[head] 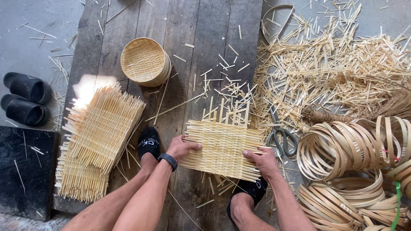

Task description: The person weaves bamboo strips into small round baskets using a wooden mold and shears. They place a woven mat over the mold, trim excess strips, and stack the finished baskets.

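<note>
- Even, soft daylight; scene bright and sharp throughout.
- One glaring sunlit patch on the dark wooden boards [87, 87], upper left.
- Shadows faint, short.
- Slight wide-angle bending at edges.
</note>
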